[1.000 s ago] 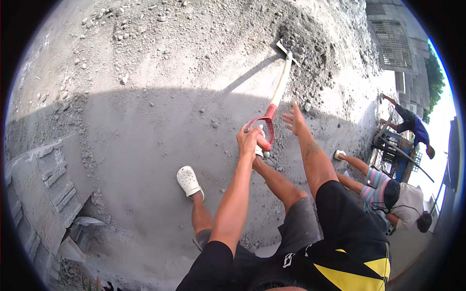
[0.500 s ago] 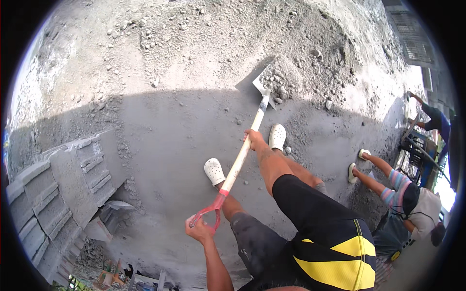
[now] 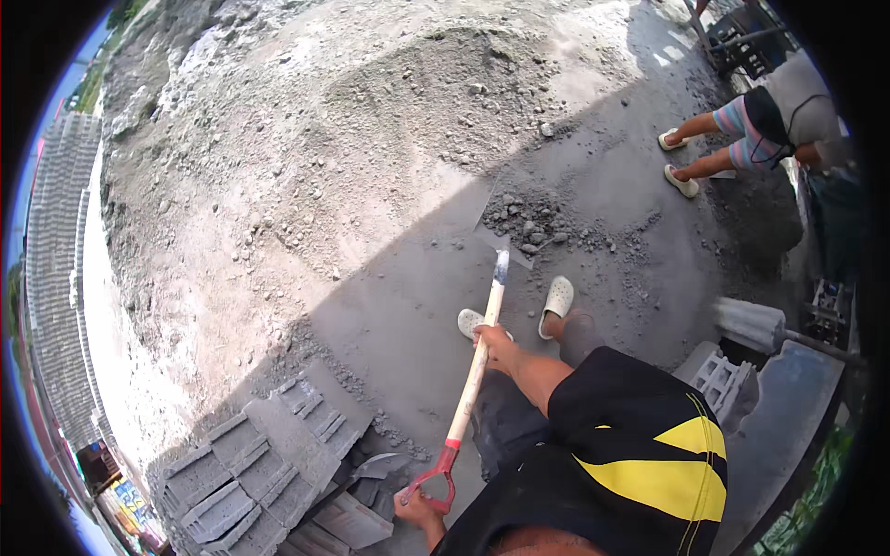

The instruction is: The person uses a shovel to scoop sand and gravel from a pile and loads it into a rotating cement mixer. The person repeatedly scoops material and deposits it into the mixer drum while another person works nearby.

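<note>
- Your left hand (image 3: 419,509) grasps the red handle (image 3: 449,461) of the shovel (image 3: 475,372); your right hand (image 3: 496,342) wraps its shaft (image 3: 464,406).
- The shovel slants ahead of you, its blade (image 3: 490,238) partly hidden by gravel (image 3: 528,222).
- Tilting the blade could spill stones toward your white clogs (image 3: 558,297), close by.
- A loose right-hand hold could let the shaft twist.
- Swinging wide right could endanger the co-worker (image 3: 714,123), well apart.
</note>
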The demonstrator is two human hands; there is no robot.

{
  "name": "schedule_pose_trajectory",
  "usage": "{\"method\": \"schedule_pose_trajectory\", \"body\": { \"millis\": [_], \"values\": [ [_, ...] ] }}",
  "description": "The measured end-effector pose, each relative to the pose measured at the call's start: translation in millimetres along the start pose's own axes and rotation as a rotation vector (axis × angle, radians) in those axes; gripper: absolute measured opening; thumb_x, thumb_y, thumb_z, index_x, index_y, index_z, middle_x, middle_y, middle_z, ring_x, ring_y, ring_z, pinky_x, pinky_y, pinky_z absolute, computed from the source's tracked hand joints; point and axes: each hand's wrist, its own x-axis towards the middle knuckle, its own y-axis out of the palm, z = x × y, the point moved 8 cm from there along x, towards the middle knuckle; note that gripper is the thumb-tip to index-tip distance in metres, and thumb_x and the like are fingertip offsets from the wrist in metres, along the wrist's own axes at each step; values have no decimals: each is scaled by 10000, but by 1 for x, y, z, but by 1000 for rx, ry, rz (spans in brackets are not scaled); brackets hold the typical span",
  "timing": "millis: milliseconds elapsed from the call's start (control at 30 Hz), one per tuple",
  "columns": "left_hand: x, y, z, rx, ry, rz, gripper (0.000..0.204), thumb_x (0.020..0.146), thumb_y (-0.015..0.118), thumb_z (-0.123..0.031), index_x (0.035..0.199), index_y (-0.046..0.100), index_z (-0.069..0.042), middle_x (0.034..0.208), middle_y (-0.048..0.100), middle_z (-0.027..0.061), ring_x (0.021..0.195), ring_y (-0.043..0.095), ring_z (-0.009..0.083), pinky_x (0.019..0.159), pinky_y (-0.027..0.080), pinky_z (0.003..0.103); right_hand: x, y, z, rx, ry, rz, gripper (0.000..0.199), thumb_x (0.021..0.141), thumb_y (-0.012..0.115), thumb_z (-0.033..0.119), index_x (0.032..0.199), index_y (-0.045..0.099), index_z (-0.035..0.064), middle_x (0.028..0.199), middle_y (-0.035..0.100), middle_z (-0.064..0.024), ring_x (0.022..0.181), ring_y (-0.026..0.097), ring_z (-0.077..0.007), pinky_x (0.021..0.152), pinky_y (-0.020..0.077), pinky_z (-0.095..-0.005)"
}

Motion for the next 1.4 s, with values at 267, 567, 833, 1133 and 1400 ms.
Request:
{"method": "schedule_pose_trajectory", "body": {
  "millis": [267, 567, 833, 1133, 1400],
  "values": [
    [-12, 22, -23, 203, 835, 587, 112, 673, 617, 20, 633, 519, -16, 572, 536, 29, 504, 523, 128, 475, 421, 263, -107, -183, 2, 556, -211, -199, 207, 768, 662, 65, 874, 494, 5, 618, 545, -87, 470, 553, -188, 420, 492, -338],
    [-229, 222, -87, -438, 224, 1195, 80, 731, 578, -7, 755, 502, -7, 551, 538, 83, 442, 516, 159, 408, 407, 284, -387, -530, 66, 960, -934, -366, 276, 784, 700, 107, 921, 470, 39, 729, 529, -78, 572, 564, -183, 521, 494, -352],
    [-630, 159, -203, -620, 1533, 1644, 148, 740, 641, -69, 869, 622, 2, 692, 611, 112, 559, 583, 214, 512, 454, 329, -573, -853, -61, 1706, -1635, -361, 264, 813, 676, 236, 891, 457, 111, 654, 482, -14, 495, 488, -125, 444, 429, -265],
    [-422, 261, -111, -385, 778, 1643, 293, 713, 625, -121, 956, 601, 40, 652, 581, 71, 534, 568, 203, 514, 460, 292, -458, -695, -38, 1390, -1210, -394, 215, 803, 660, 153, 849, 468, 67, 626, 503, -33, 495, 522, -165, 452, 449, -333],
    [-213, 167, -64, -462, -122, 1290, 414, 712, 543, -71, 1098, 511, 75, 640, 527, 93, 459, 498, 184, 456, 463, 301, -305, -417, 113, 703, -790, -15, 214, 801, 691, 151, 859, 506, 58, 651, 546, -60, 554, 578, -189, 534, 506, -357]
  ]
}}
